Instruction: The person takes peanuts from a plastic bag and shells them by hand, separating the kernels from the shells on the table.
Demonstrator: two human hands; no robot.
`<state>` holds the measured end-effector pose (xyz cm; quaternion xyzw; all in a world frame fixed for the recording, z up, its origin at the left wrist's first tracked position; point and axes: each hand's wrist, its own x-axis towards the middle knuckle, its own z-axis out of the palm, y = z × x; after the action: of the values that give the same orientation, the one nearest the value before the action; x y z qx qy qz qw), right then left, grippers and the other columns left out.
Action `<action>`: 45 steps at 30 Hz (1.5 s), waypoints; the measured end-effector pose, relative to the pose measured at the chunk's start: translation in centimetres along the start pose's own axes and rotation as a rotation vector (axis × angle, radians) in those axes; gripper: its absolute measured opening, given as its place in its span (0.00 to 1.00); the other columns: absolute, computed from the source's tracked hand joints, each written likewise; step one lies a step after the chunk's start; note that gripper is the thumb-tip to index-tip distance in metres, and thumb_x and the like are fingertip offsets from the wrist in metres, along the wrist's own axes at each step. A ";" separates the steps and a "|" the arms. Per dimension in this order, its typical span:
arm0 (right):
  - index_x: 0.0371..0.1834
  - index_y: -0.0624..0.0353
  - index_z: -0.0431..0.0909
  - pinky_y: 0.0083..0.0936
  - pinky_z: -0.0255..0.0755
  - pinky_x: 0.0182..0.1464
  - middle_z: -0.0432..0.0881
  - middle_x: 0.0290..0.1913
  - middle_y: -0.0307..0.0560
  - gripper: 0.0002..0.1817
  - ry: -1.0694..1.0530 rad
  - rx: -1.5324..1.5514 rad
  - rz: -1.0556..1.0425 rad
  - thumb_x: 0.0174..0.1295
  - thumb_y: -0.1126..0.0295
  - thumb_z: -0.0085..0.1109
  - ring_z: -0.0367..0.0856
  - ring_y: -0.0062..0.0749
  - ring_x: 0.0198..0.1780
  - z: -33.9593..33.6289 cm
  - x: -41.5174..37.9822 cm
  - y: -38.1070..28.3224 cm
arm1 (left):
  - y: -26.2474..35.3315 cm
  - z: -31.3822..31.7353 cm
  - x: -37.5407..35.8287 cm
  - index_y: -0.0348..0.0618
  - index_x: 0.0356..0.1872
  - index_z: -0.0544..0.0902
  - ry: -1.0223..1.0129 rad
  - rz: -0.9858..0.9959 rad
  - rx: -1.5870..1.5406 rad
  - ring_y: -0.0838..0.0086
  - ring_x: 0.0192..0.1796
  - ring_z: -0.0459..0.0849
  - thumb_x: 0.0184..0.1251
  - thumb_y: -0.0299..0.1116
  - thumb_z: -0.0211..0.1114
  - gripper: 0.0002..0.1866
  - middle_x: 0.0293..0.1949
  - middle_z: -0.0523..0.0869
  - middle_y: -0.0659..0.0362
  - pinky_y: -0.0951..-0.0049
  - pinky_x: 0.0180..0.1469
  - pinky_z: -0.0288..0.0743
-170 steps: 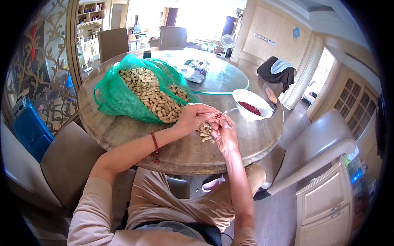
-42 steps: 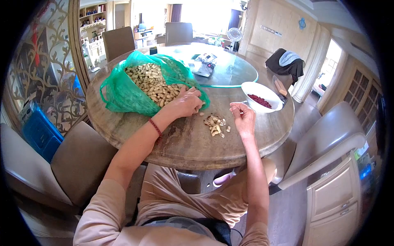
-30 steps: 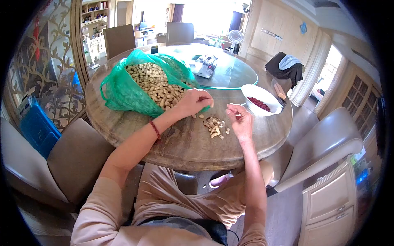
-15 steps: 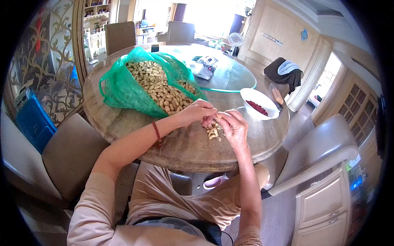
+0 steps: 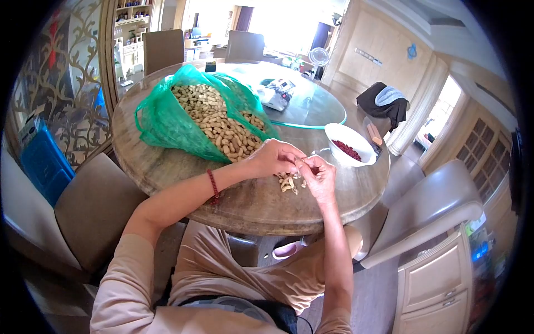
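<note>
My left hand [image 5: 273, 158], a red beaded bracelet on its wrist, is closed, with its fingertips pinched together. They meet the fingertips of my right hand [image 5: 319, 177], which is also closed, around a small peanut mostly hidden by the fingers. Just below the hands, broken peanut shells [image 5: 288, 182] lie in a small heap on the table. Beyond my left hand, a green plastic bag [image 5: 158, 119] stands open, full of unshelled peanuts [image 5: 222, 125]. To the right of my right hand is a white bowl [image 5: 364, 146] holding dark red kernels [image 5: 346, 149].
The round table [image 5: 250, 209] carries a glass turntable [image 5: 317, 106] with a grey and white package [image 5: 276, 94] on it. A small dark jar [image 5: 210, 67] stands behind the bag. Chairs flank me on the left [image 5: 97, 209] and right [image 5: 431, 209].
My hands have drawn together at the fingertips. My left hand has shifted slightly right and turned over the shells, and the peanut seen in my right fingers is now mostly covered.
</note>
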<state>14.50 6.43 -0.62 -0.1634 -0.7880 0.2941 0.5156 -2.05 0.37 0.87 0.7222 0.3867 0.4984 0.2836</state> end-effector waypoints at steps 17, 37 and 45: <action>0.32 0.66 0.80 0.14 0.72 0.21 0.79 0.22 0.41 0.15 -0.146 0.348 0.277 0.62 0.62 0.56 0.76 0.18 0.20 -0.5 0.0 -0.3 | -0.1 0.2 -0.1 0.35 0.36 0.82 0.114 -0.034 -0.027 0.84 0.29 0.81 0.51 0.22 0.67 0.10 0.29 0.85 0.60 0.83 0.30 0.76; 0.32 0.68 0.80 0.18 0.78 0.26 0.82 0.27 0.48 0.14 -0.042 0.387 0.357 0.61 0.65 0.57 0.81 0.24 0.25 0.8 -0.3 -1.2 | -0.3 0.0 -0.2 0.32 0.37 0.82 0.134 -0.152 -0.265 0.78 0.26 0.83 0.53 0.22 0.66 0.09 0.27 0.84 0.55 0.80 0.27 0.80; 0.38 0.70 0.77 0.22 0.80 0.36 0.82 0.33 0.53 0.11 -0.045 0.614 0.511 0.62 0.70 0.54 0.83 0.31 0.32 0.3 -0.1 -1.0 | -0.4 0.1 0.0 0.30 0.40 0.80 0.236 -0.146 -0.331 0.76 0.28 0.83 0.55 0.22 0.64 0.11 0.32 0.84 0.52 0.79 0.30 0.81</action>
<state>14.30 5.47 -0.14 -0.1861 -0.6086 0.6381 0.4334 -2.10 0.63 0.53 0.5724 0.3813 0.6145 0.3866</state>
